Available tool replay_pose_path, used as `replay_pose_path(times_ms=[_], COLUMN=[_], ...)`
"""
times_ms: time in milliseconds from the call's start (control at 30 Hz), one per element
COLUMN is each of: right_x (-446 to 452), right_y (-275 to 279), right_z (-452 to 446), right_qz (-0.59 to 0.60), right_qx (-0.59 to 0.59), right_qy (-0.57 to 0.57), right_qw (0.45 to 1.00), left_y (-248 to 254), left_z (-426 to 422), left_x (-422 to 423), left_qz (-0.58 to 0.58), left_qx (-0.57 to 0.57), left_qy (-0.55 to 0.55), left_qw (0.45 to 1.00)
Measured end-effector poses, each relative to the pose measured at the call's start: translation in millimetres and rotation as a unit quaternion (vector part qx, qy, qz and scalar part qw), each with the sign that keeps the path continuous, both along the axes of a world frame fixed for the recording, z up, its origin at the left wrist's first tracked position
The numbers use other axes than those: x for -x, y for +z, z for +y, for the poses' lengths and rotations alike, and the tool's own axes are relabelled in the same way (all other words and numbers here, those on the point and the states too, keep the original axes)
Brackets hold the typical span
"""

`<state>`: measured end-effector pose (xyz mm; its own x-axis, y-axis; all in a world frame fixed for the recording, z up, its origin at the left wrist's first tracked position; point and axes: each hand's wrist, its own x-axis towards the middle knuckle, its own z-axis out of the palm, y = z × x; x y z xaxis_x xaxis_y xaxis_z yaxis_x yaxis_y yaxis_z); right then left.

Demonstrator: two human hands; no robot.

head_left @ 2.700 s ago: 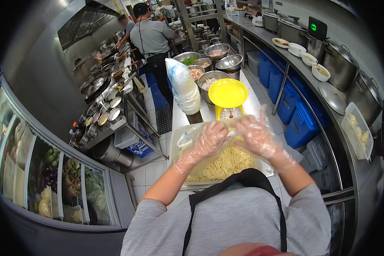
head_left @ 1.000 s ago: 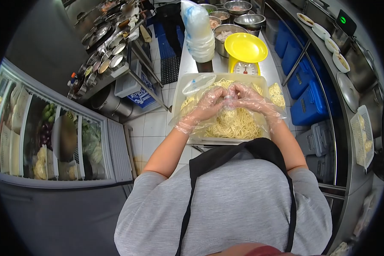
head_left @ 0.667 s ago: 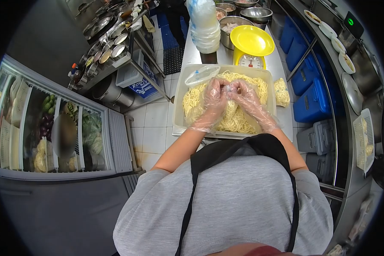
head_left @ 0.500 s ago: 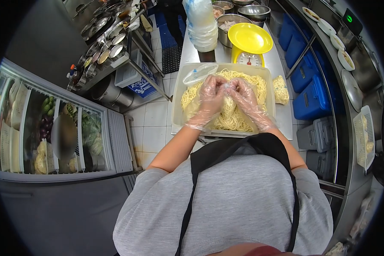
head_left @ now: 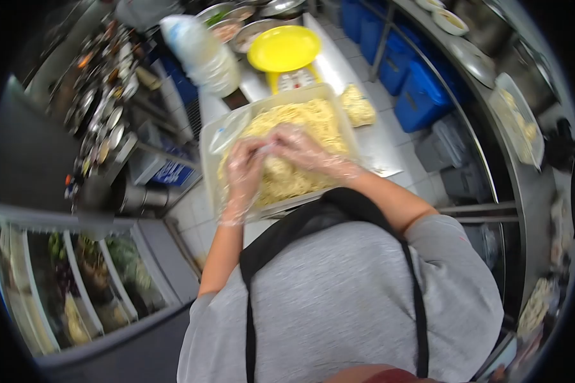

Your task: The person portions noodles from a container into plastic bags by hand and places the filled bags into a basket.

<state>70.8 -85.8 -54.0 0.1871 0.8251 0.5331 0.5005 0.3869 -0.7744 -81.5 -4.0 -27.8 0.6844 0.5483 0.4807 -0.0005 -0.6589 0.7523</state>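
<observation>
Both my hands wear clear plastic gloves and meet above a wide, pale plastic tub (head_left: pixel 207 153) of loose yellow noodles (head_left: pixel 316 121). Between them hangs a clear plastic bag of noodles (head_left: pixel 278 168), its gathered top pinched in the fingers. My left hand (head_left: pixel 243 166) grips the bag's neck from the left, and my right hand (head_left: pixel 298 148) closes on it from the right. Motion blur hides whether the neck is twisted or knotted. A flat clear plastic bag (head_left: pixel 230 130) lies at the tub's left inner side.
Behind the tub stands a yellow kitchen scale (head_left: pixel 284 50), with a tall wrapped stack (head_left: pixel 204 60) to its left and metal bowls (head_left: pixel 252 37) beyond. Another bag of noodles (head_left: pixel 358 106) rests on the steel table (head_left: pixel 378 150), right of the tub. An open-topped glass fridge (head_left: pixel 153 265) stands at lower left.
The camera view has turned, so the tub and table appear tilted and shifted left. My hands remain together at the bag's neck, with my left hand now lower than my right.
</observation>
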Motion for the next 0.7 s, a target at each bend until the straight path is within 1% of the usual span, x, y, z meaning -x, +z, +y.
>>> replay_pose_path(times_ms=[33,67,100,133,167,200,233,267,333,400,467,533,567,633,700], right_x=[2,4,4,4,5,5,7,8,6,7,8,9,8,7,7], right_y=[-4,-3,-2,5,11,12,13,13,15,15,13,15,16,16,14], right_z=[1,1,-2,-7,-12,-13,-12,-13,-16,-17,-16,-17,-18,-19,-17], right_qz=[-0.01,-0.014,-0.018,-0.007,0.006,0.002,0.008,0.014,0.028,0.043,0.025,0.02,0.014,0.012,0.012], right_qx=[-0.025,-0.026,-0.026,0.005,0.034,0.033,0.027,0.021,0.025,0.029,0.019,0.022,0.027,0.023,0.019], right_qy=[-0.009,-0.009,-0.009,-0.007,-0.001,-0.018,-0.009,0.002,0.006,0.016,0.0,-0.004,-0.006,-0.002,0.004], right_qw=[1.0,1.0,0.999,1.0,0.999,0.999,1.0,1.0,0.999,0.999,1.0,1.0,1.0,1.0,1.0], left_y=[-1,-2,-6,-10,-12,-12,-11,-14,-22,-25,-21,-8,-9,-11,-16], left_z=[-1,-1,-1,-3,-8,-12,-14,-13,-11,-11,-10,-15,-16,-11,-7], left_x=[-1,-1,-1,-3,-4,-4,-5,-5,-7,-7,-4,1,2,8,11], left_qz=[0.005,0.01,0.004,0.0,-0.004,-0.022,-0.038,-0.039,-0.027,-0.031,-0.034,0.029,0.028,0.002,-0.01], left_qx=[-0.033,-0.065,-0.07,-0.076,-0.073,-0.058,-0.043,-0.044,-0.058,-0.037,-0.017,0.007,0.007,-0.018,-0.007], left_qy=[0.018,0.036,0.041,0.048,0.028,0.048,0.072,0.063,0.109,0.089,0.071,0.057,0.056,0.004,-0.005], left_qw=[0.999,0.997,0.997,0.996,0.997,0.997,0.996,0.996,0.992,0.995,0.997,0.998,0.998,1.0,1.0])
